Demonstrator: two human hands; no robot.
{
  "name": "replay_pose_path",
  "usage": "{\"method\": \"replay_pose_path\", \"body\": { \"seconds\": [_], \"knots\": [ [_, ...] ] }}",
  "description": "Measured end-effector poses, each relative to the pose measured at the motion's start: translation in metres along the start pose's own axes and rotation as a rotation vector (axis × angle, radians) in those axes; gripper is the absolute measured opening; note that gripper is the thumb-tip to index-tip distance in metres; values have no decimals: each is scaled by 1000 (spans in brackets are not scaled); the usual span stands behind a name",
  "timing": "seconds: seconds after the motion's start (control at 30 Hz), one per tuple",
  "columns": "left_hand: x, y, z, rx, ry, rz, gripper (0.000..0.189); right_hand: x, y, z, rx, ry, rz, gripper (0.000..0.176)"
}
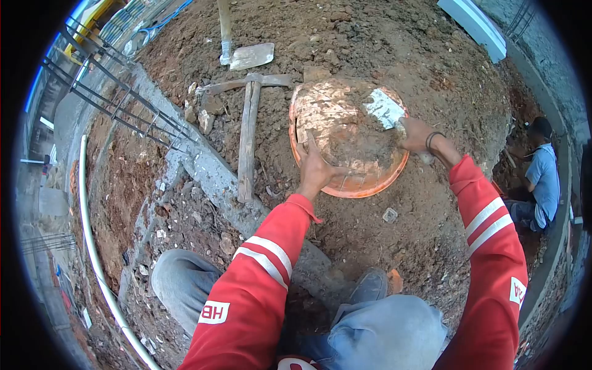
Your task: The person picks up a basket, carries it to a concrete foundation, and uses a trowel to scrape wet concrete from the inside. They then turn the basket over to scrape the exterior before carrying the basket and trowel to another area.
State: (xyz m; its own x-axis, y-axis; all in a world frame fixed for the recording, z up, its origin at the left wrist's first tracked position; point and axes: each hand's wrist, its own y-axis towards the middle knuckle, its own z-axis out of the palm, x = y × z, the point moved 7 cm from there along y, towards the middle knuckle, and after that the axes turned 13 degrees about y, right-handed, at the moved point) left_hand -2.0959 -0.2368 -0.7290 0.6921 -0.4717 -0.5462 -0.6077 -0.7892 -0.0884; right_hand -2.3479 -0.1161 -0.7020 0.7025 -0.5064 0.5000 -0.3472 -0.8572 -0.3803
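Note:
A round orange basin-like piece (pixel 399 169), smeared with brown soil or mortar, lies on the dirt in front of me. My left hand (pixel 316 166) rests on its near-left edge, thumb and forefinger stretched apart over its surface; some fingers are hidden. Closed at the right edge, my right hand (pixel 416 134) grips a trowel, whose handle is mostly covered by the fingers. The trowel's pale, dirty blade (pixel 385 109) points up and left over the basin's upper right part. Both my sleeves are red with white stripes.
Left of the basin lies a pickaxe (pixel 248 139), with a flat-bladed tool (pixel 253 57) beyond it. A rebar cage (pixel 117 105) and a white pipe (pixel 92 231) lie at left. A person (pixel 542 176) sits by a trench at right. A concrete strip (pixel 213 179) crosses the soil.

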Motion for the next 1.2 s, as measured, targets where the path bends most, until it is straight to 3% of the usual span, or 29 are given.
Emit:
{"method": "replay_pose_path", "body": {
  "seconds": [0.13,0.2,0.33,0.37,0.43,0.47,0.53,0.57,0.63,0.67,0.7,0.77,0.83,0.87,0.93,0.97,1.03,1.1,1.2],
  "knots": [
    [2,-1,1,14,-30,50,142,12,-28,0,-75,28,-99,56],
    [3,-2,1,50,-52,25,141,29,-33,0,-18,-101,-62,58],
    [4,-1,5,6,6,61,139,23,-34,-3,135,-70,-106,57],
    [0,-2,5,12,1,73,138,30,-44,-5,127,-77,-129,56],
    [11,2,17,-105,22,193,131,39,-68,-6,163,25,10,53],
    [3,-5,12,-50,-29,123,137,25,-52,11,95,-67,-12,50],
    [-1,-6,14,-35,-146,205,135,44,-71,16,113,-172,-33,32],
    [4,-5,18,-29,-163,210,133,49,-88,21,141,-79,-15,30],
    [5,-5,21,11,-239,286,118,26,-81,61,-42,85,-65,31],
    [17,3,27,31,-338,360,99,24,-97,67,-47,143,-33,35],
    [28,8,34,136,-458,347,97,26,-109,74,-54,199,-15,39],
    [44,8,24,165,-325,321,91,21,-135,102,-155,476,-84,37],
    [71,0,15,224,-774,-93,74,32,-176,122,-155,718,-228,46],
    [89,6,17,230,-767,-94,74,34,-200,132,-252,737,-176,46],
    [166,19,34,229,-725,-580,49,39,-253,152,-345,831,18,47],
    [175,16,42,221,-714,-583,49,40,-281,160,-337,903,159,48],
    [183,7,64,306,-606,-605,37,34,-340,182,-359,682,450,43],
    [158,-8,84,382,-576,-613,38,25,-398,197,-828,658,281,39],
    [122,-29,107,453,-586,-668,44,-13,-469,269,-455,562,673,37]
  ]
}}
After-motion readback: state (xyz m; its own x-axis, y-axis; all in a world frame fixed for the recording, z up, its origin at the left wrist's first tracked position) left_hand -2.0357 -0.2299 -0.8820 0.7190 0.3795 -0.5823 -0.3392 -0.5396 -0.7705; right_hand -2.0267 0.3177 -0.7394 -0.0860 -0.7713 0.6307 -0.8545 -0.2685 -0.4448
